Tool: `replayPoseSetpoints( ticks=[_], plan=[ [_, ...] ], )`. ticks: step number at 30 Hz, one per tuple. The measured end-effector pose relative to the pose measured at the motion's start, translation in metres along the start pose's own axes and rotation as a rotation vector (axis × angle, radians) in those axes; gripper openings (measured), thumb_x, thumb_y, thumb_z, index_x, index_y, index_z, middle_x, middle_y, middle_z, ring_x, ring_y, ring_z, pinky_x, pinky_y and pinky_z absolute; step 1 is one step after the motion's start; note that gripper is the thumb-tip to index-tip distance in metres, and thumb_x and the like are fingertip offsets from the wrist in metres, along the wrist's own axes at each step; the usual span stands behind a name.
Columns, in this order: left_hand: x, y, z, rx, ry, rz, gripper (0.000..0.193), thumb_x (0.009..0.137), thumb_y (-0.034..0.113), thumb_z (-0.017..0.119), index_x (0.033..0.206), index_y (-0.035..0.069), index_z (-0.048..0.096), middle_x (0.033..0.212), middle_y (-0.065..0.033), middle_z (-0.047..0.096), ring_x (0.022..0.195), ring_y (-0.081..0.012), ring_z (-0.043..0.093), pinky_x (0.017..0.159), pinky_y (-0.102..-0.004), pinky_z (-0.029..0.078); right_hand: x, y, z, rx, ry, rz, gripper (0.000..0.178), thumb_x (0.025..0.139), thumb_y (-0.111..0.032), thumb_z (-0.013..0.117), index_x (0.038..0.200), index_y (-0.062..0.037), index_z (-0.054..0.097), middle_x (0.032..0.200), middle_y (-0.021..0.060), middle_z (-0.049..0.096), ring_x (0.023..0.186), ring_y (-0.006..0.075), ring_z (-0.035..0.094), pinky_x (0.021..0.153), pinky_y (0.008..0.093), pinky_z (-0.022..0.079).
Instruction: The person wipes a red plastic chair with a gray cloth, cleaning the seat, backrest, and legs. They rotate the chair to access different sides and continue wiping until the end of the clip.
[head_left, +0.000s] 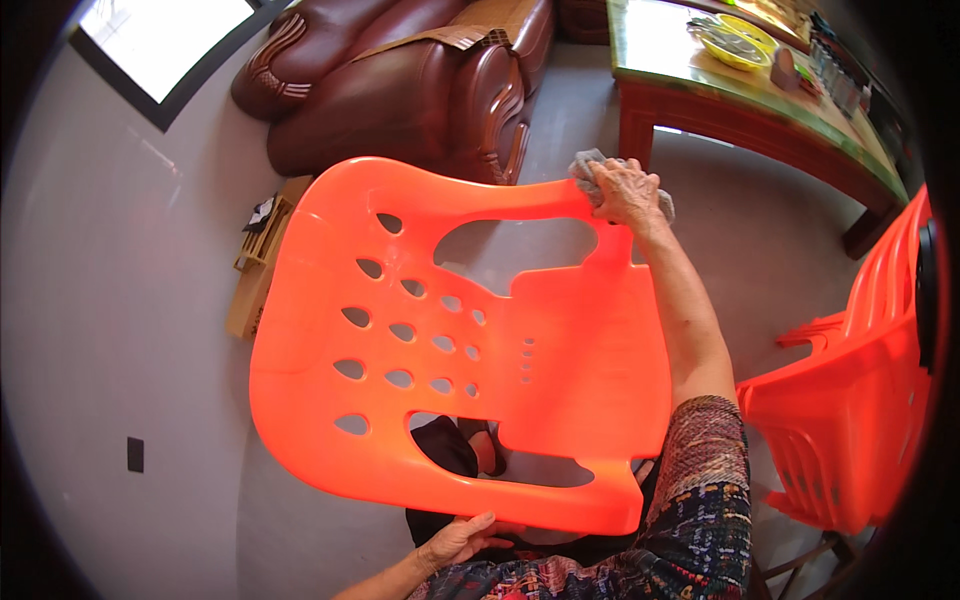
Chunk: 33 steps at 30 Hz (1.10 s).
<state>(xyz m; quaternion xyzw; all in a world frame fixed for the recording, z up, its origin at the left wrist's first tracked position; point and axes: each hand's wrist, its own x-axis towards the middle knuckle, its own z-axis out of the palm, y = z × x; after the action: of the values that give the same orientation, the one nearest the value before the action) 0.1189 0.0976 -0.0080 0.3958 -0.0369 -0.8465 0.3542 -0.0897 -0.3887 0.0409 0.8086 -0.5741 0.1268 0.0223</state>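
Head view, hands (458, 541) (627, 192) at chair (590, 350), cloth (583, 171)

Two hands (462, 541) (624, 190), one cloth (581, 166) and at least two chairs (590, 370) (825, 415) show.

We are seeing a grey wall (110, 310), a bright dark-framed pane (165, 35), a glossy brown sofa (375, 110) and a wooden table (655, 50) standing on grey floor (760, 215).

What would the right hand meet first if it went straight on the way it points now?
Likely the orange chair: the grey cloth under the right hand seems to touch its armrest. Past that, the line crosses floor toward the brown sofa, though depth is unclear.
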Motion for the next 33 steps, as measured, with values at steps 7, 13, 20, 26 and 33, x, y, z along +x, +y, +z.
replayPoseSetpoints(
  ticks=[7,13,20,26,33],
  plan=[
    [0.001,0.023,-0.001,0.063,0.080,0.217,0.036,0.097,0.017,0.052,0.131,0.006,0.045,0.123,-0.0096,0.056,0.113,-0.0245,0.056,0.092,-0.0445,0.052,-0.003,0.026,-0.027,0.049,-0.057,0.045,0.057,0.061,-0.027,0.076,0.116,-0.0210,0.060,0.113,0.0032,0.061,0.110,0.0312,0.055,0.083,0.0482,0.053],
    [0.048,0.134,0.007,-0.075,0.111,0.515,0.031,0.098,0.023,0.049,0.126,0.009,0.045,0.121,-0.0102,0.058,0.110,-0.0282,0.058,0.093,-0.0493,0.049,-0.038,0.107,-0.042,-0.021,0.040,0.416,0.063,0.059,-0.033,0.076,0.117,-0.0174,0.059,0.110,0.0070,0.060,0.104,0.0341,0.054,0.085,0.0454,0.049],
    [0.106,0.245,0.021,0.279,0.274,0.650,0.024,0.089,0.011,0.060,0.108,0.002,0.048,0.091,-0.0115,0.061,0.078,-0.0310,0.067,0.069,-0.0425,0.058,-0.129,0.143,-0.032,-0.011,0.191,0.552,0.049,0.067,-0.036,0.072,0.107,-0.0100,0.062,0.098,0.0142,0.064,0.096,0.0315,0.060,0.086,0.0409,0.045],
    [0.129,0.273,0.023,0.335,0.239,0.629,0.021,0.088,0.010,0.061,0.104,0.003,0.050,0.083,-0.0099,0.060,0.071,-0.0281,0.067,0.060,-0.0389,0.058,-0.196,0.144,-0.039,0.070,0.165,0.613,0.066,0.069,-0.036,0.073,0.130,-0.0181,0.053,0.102,0.0142,0.063,0.095,0.0360,0.058,0.087,0.0428,0.045],
    [0.128,0.268,0.014,0.357,0.316,0.636,0.023,0.086,0.009,0.061,0.106,0.004,0.050,0.085,-0.0091,0.060,0.071,-0.0269,0.066,0.057,-0.0368,0.057,-0.234,0.130,-0.047,0.143,0.143,0.602,0.066,0.069,-0.035,0.074,0.127,-0.0120,0.053,0.102,0.0167,0.063,0.096,0.0364,0.058,0.087,0.0451,0.045]
  ],
)
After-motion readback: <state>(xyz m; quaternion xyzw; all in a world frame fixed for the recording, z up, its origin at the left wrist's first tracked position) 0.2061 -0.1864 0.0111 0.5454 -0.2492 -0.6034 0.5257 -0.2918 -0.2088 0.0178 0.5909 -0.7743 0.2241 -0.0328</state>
